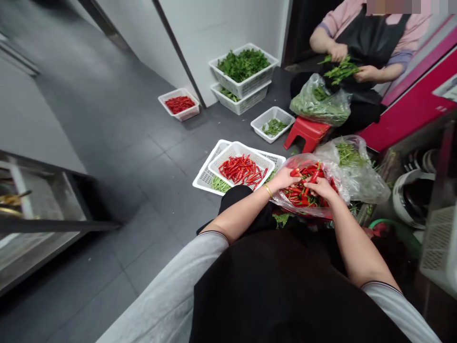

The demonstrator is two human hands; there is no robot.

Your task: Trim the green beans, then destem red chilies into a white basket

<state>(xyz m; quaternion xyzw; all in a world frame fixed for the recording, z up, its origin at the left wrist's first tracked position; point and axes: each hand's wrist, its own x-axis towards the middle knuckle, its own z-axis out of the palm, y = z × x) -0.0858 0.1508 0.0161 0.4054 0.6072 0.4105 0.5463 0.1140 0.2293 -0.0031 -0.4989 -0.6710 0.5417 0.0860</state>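
A clear plastic bag (303,159) full of red chili peppers (302,193) lies just beyond my knees. My left hand (283,178) rests at the bag's mouth, its fingertips among the chilies. My right hand (321,188) reaches into the bag and seems to grip a red chili, partly hidden by my fingers. A white plastic basket (235,150) of red chilies stands close to my left hand, on top of a white tray (203,178).
A co-worker (357,47) sits at the far right, sorting greens above a bagged heap of them. Nearby are a red stool (307,133), stacked baskets of greens (243,78), a tray of red chilies (178,93) and a second bag of greens (360,171).
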